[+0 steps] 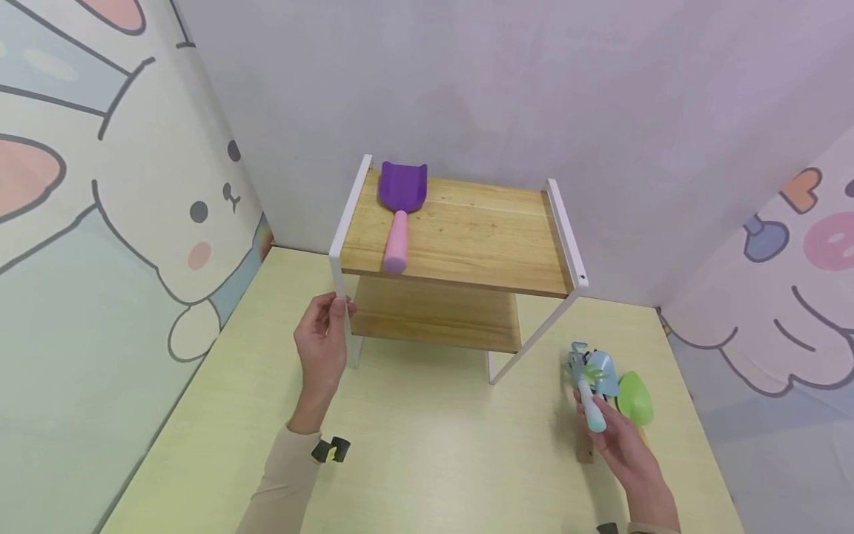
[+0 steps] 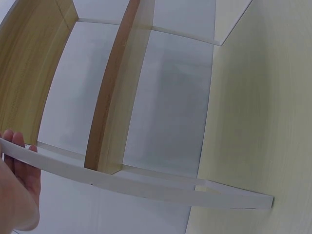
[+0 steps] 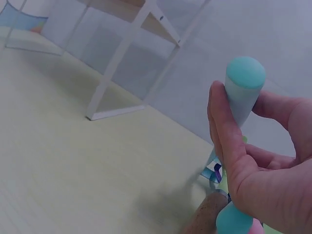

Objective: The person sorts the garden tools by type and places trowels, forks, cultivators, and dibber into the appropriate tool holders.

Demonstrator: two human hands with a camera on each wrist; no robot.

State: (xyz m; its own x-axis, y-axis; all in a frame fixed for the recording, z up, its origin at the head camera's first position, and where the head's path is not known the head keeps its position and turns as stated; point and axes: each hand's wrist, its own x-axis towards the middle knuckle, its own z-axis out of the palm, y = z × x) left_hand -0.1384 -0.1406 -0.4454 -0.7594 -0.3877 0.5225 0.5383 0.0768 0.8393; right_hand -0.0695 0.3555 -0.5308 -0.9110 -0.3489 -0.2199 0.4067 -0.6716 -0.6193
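A two-tier wooden shelf (image 1: 480,233) with a white metal frame stands on the table. My left hand (image 1: 322,337) holds its front left leg, the fingers bent around the white bar (image 2: 146,191). On the top board lies a purple toy shovel (image 1: 402,187) with a pink handle toward me. To the right of the shelf, my right hand (image 1: 623,437) grips a garden hand tool by its pale blue handle (image 1: 590,406), which has a teal end cap (image 3: 245,72). The tool's grey head points away; its exact shape is hard to make out.
Beside the right hand lie a light blue shovel (image 1: 603,371), a green scoop (image 1: 634,398) and a brown handle (image 1: 584,447), partly overlapping. The shelf's lower board (image 1: 434,315) sits under the top one. Walls with cartoon prints enclose the pale yellow table (image 1: 427,445).
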